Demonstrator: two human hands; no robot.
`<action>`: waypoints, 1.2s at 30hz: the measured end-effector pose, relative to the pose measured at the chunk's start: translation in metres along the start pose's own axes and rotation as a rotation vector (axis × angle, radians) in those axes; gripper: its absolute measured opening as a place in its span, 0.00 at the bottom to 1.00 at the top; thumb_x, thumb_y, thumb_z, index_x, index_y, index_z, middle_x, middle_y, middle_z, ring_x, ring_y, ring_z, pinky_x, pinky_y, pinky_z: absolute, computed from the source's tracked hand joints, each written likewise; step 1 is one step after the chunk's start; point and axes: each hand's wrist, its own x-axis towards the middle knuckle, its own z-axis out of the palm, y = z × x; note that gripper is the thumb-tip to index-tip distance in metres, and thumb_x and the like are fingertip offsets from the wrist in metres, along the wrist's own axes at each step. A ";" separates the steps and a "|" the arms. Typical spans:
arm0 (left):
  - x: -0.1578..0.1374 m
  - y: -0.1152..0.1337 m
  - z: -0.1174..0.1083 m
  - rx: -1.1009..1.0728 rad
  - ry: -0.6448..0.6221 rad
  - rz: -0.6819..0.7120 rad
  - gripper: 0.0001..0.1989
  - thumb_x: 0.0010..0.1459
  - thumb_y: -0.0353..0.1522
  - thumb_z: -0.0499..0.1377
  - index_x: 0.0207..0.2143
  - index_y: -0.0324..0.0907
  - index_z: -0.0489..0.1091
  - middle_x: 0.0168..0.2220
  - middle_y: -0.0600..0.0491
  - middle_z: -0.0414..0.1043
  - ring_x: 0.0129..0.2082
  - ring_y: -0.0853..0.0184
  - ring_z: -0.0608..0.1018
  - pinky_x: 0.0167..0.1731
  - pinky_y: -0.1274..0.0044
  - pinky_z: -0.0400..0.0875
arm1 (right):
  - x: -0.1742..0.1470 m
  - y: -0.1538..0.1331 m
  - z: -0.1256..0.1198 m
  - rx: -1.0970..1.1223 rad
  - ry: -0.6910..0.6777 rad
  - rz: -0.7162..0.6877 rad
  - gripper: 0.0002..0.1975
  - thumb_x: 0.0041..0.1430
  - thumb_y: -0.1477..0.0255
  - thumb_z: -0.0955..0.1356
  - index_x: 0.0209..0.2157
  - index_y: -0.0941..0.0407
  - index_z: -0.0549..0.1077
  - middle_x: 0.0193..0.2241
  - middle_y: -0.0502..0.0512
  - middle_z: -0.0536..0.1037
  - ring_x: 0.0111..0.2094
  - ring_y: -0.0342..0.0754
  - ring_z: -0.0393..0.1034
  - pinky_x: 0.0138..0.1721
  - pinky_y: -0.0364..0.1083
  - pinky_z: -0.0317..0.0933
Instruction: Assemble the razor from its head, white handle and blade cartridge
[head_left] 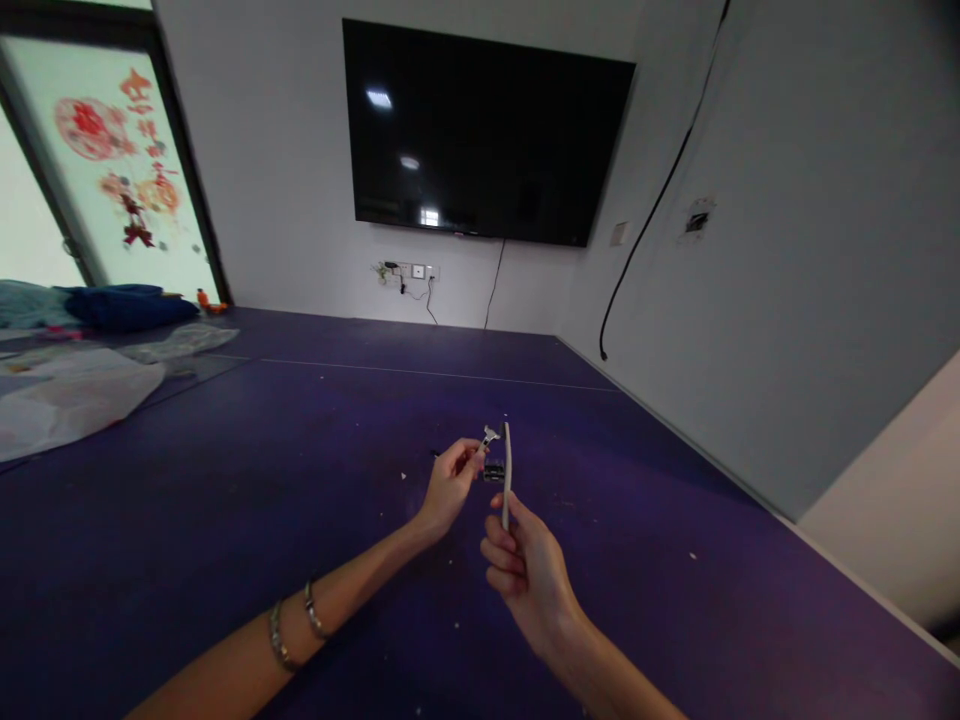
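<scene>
My left hand (452, 485) pinches a small silvery piece with a T-shaped end (489, 436); its exact kind is too small to tell. In my right hand (529, 570) is a toothbrush (508, 465), gripped by its pale handle and held upright. Its dark bristled head faces the silvery piece, very close to it; I cannot tell whether they touch. Behind the two hands a small black slotted part (493, 471) shows, partly covered by the brush handle and the left fingertips.
Small pale crumbs lie scattered over the purple surface (337, 420). Clear plastic bags (90, 395) and dark blue cloth (127, 307) are at the left. A black cable (652, 215) hangs down the right wall, and a television (487, 130) is mounted ahead.
</scene>
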 end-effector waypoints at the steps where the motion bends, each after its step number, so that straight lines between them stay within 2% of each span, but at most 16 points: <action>1: 0.000 0.000 0.000 -0.003 0.003 -0.001 0.11 0.54 0.38 0.55 0.33 0.39 0.67 0.23 0.57 0.62 0.22 0.73 0.63 0.23 0.81 0.59 | -0.002 0.002 0.000 -0.005 0.008 0.010 0.16 0.44 0.62 0.69 0.30 0.56 0.63 0.13 0.38 0.52 0.13 0.32 0.35 0.14 0.35 0.27; 20: -0.002 0.004 0.003 -0.038 0.013 -0.021 0.12 0.54 0.40 0.55 0.33 0.39 0.67 0.23 0.56 0.63 0.22 0.73 0.64 0.23 0.81 0.60 | -0.006 0.005 0.005 0.042 -0.001 -0.022 0.14 0.46 0.63 0.69 0.30 0.56 0.63 0.13 0.38 0.51 0.13 0.32 0.35 0.14 0.35 0.27; 26: -0.001 0.004 0.003 -0.049 0.017 -0.019 0.13 0.54 0.40 0.55 0.34 0.39 0.67 0.23 0.56 0.63 0.22 0.73 0.64 0.23 0.81 0.60 | -0.009 0.009 0.005 0.035 0.003 0.023 0.14 0.47 0.62 0.68 0.31 0.55 0.64 0.13 0.39 0.51 0.13 0.32 0.35 0.14 0.35 0.27; 32: -0.003 0.003 0.005 -0.053 0.004 -0.028 0.13 0.54 0.40 0.55 0.34 0.39 0.67 0.23 0.56 0.63 0.22 0.73 0.64 0.23 0.81 0.60 | -0.006 0.003 0.006 0.047 -0.005 -0.017 0.14 0.46 0.63 0.69 0.30 0.56 0.64 0.13 0.38 0.50 0.14 0.32 0.34 0.14 0.35 0.27; 36: -0.002 0.001 0.005 -0.060 0.016 -0.034 0.13 0.53 0.40 0.55 0.33 0.39 0.68 0.23 0.57 0.63 0.22 0.74 0.64 0.22 0.81 0.60 | -0.012 0.011 0.005 0.019 0.005 0.017 0.15 0.47 0.61 0.69 0.31 0.55 0.64 0.13 0.38 0.51 0.14 0.32 0.35 0.14 0.35 0.27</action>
